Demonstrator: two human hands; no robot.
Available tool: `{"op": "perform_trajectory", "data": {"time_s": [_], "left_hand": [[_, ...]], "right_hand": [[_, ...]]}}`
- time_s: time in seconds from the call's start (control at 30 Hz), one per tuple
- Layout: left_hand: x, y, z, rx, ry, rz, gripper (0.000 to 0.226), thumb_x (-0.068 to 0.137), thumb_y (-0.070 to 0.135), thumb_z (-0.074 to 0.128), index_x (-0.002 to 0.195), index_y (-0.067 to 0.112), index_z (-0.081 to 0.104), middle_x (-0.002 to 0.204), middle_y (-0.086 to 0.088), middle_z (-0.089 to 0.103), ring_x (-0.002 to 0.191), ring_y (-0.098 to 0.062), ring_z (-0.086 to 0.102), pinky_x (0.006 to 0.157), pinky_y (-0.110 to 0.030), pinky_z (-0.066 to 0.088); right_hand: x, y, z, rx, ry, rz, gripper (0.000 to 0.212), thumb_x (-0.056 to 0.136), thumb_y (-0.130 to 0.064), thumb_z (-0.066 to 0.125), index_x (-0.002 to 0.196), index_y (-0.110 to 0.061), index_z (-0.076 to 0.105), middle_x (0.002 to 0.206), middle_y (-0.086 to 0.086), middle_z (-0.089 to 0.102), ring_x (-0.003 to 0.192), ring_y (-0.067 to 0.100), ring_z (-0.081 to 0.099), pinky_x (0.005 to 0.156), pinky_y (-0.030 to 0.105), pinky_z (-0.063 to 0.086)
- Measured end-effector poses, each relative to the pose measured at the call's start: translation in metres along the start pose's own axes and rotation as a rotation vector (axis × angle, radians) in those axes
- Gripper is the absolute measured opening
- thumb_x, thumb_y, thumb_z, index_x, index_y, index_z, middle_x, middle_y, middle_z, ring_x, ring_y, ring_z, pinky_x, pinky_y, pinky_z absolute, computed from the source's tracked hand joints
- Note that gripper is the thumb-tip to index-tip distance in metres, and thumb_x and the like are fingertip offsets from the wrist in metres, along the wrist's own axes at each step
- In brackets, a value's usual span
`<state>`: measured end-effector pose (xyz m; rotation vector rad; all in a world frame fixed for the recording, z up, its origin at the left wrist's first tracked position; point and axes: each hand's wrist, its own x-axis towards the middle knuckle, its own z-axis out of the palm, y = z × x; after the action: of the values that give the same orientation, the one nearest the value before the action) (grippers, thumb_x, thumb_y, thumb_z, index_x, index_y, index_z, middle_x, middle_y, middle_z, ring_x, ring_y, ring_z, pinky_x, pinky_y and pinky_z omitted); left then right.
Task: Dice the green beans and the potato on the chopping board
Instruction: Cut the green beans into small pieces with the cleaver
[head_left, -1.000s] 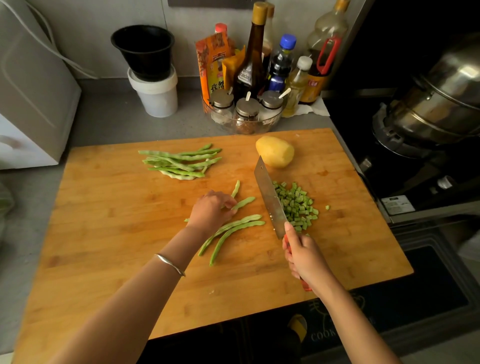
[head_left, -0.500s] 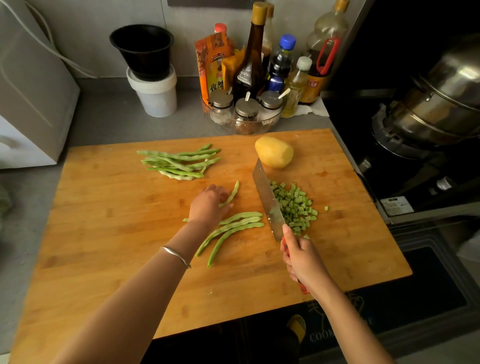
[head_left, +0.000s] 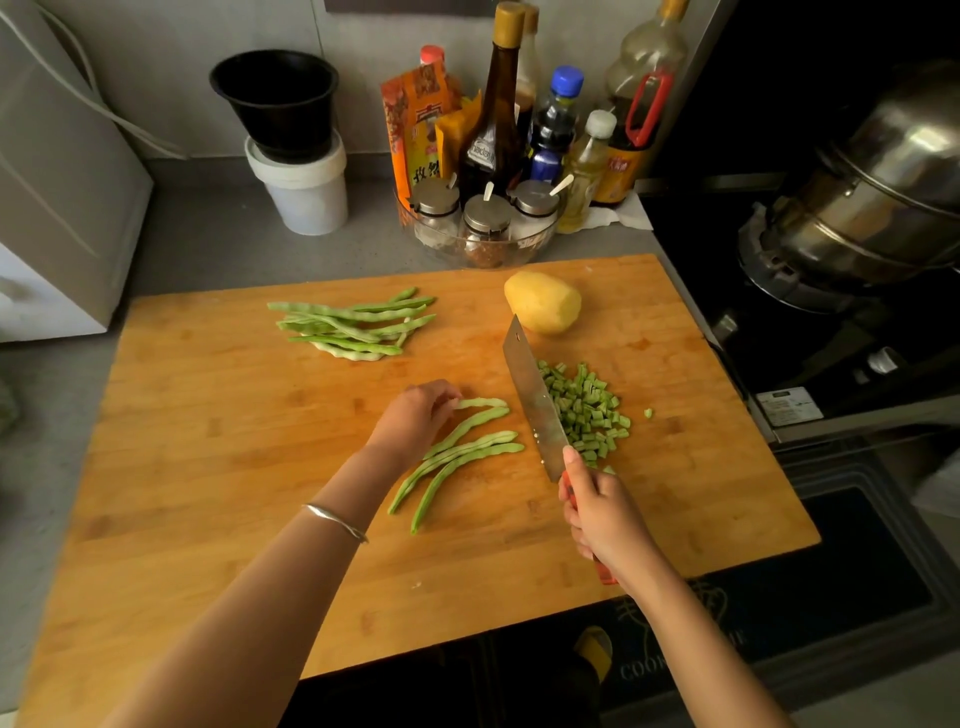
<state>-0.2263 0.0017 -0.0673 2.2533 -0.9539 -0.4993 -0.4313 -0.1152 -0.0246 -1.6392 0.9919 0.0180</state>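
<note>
On the wooden chopping board (head_left: 218, 467), my left hand (head_left: 410, 421) pinches the end of one green bean (head_left: 483, 403). That bean lies beside several other whole beans (head_left: 457, 457) in a loose row at the board's middle. My right hand (head_left: 602, 514) grips the red handle of a cleaver (head_left: 532, 400), whose blade stands on edge between the row and a pile of diced bean pieces (head_left: 584, 410). A peeled yellow potato (head_left: 543, 302) sits whole at the far right of the board. Another bundle of whole beans (head_left: 353, 325) lies at the back.
Spice jars in a glass bowl (head_left: 483, 228) and sauce bottles (head_left: 493, 119) stand behind the board. A black pot stacked on a white tub (head_left: 298, 171) is back left, a white appliance (head_left: 52, 208) far left. A steel pot (head_left: 872, 192) sits on the stove to the right.
My left hand has drawn a stray bean from the back down beside the other beans in the middle row. The cleaver has stayed almost still next to the diced pile.
</note>
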Motion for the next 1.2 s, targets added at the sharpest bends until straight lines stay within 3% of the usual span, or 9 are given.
{"op": "perform_trajectory", "data": {"time_s": [0.13, 0.23, 0.33, 0.53, 0.73, 0.9, 1.03, 1.2], "left_hand": [[0.003, 0.006, 0.005, 0.192, 0.043, -0.047, 0.023, 0.096, 0.024, 0.051, 0.115, 0.016, 0.062, 0.120, -0.005, 0.052, 0.110, -0.026, 0.052, 0.092, -0.036, 0.045], [-0.002, 0.015, 0.003, 0.281, -0.049, -0.024, 0.047, 0.091, 0.053, 0.051, 0.129, 0.026, 0.051, 0.122, 0.000, 0.049, 0.113, -0.023, 0.051, 0.087, -0.036, 0.047], [-0.012, 0.025, 0.006, 0.442, -0.185, 0.038, 0.076, 0.073, 0.075, 0.055, 0.135, 0.033, 0.040, 0.130, 0.004, 0.041, 0.122, -0.019, 0.041, 0.097, -0.037, 0.040], [-0.018, 0.020, 0.018, 0.456, -0.123, 0.115, 0.066, 0.082, 0.060, 0.057, 0.138, 0.029, 0.040, 0.137, 0.001, 0.039, 0.126, -0.021, 0.036, 0.102, -0.036, 0.032], [-0.013, 0.018, 0.023, 0.404, -0.015, 0.124, 0.069, 0.082, 0.061, 0.055, 0.140, 0.028, 0.039, 0.137, 0.002, 0.042, 0.124, -0.021, 0.037, 0.103, -0.034, 0.030], [-0.027, 0.008, 0.033, 0.426, -0.032, 0.156, 0.081, 0.090, 0.066, 0.023, 0.152, 0.015, 0.013, 0.155, -0.002, 0.023, 0.140, -0.024, 0.023, 0.115, -0.037, 0.016], [-0.031, 0.004, 0.042, 0.508, 0.031, 0.208, 0.072, 0.094, 0.052, 0.023, 0.145, 0.002, 0.033, 0.145, -0.012, 0.043, 0.127, -0.028, 0.048, 0.105, -0.046, 0.038], [-0.027, 0.006, 0.038, 0.530, 0.071, 0.223, 0.064, 0.093, 0.045, 0.027, 0.136, 0.003, 0.048, 0.124, -0.011, 0.060, 0.106, -0.027, 0.059, 0.086, -0.037, 0.051]], "right_hand": [[0.002, 0.002, 0.000, -0.004, 0.007, 0.011, 0.053, 0.101, -0.049, 0.035, 0.068, -0.010, 0.046, 0.047, 0.000, 0.033, 0.035, 0.012, 0.030, 0.042, 0.026, 0.023], [0.003, 0.004, 0.000, -0.020, 0.015, 0.005, 0.053, 0.101, -0.049, 0.035, 0.068, -0.010, 0.047, 0.048, 0.001, 0.034, 0.035, 0.013, 0.030, 0.043, 0.027, 0.024], [0.003, 0.005, 0.000, -0.022, 0.015, 0.006, 0.053, 0.101, -0.050, 0.036, 0.067, -0.010, 0.046, 0.047, 0.001, 0.034, 0.035, 0.013, 0.030, 0.044, 0.028, 0.024], [0.002, 0.008, 0.001, -0.047, 0.018, -0.007, 0.054, 0.100, -0.052, 0.035, 0.066, -0.011, 0.047, 0.046, -0.001, 0.036, 0.035, 0.012, 0.032, 0.045, 0.030, 0.027], [0.004, 0.007, 0.005, -0.060, 0.026, -0.011, 0.055, 0.100, -0.053, 0.034, 0.065, -0.011, 0.046, 0.045, -0.002, 0.037, 0.035, 0.012, 0.033, 0.047, 0.030, 0.028], [0.003, 0.006, 0.012, -0.073, 0.016, -0.010, 0.056, 0.099, -0.056, 0.034, 0.065, -0.013, 0.045, 0.041, -0.006, 0.035, 0.033, 0.008, 0.032, 0.047, 0.030, 0.026], [0.003, 0.006, 0.021, -0.100, 0.030, -0.011, 0.057, 0.097, -0.059, 0.032, 0.064, -0.015, 0.044, 0.038, -0.007, 0.035, 0.033, 0.006, 0.031, 0.047, 0.028, 0.025], [0.006, 0.004, 0.019, -0.133, 0.035, -0.001, 0.058, 0.096, -0.062, 0.032, 0.064, -0.015, 0.046, 0.036, -0.009, 0.037, 0.033, 0.006, 0.033, 0.045, 0.027, 0.026]]}}
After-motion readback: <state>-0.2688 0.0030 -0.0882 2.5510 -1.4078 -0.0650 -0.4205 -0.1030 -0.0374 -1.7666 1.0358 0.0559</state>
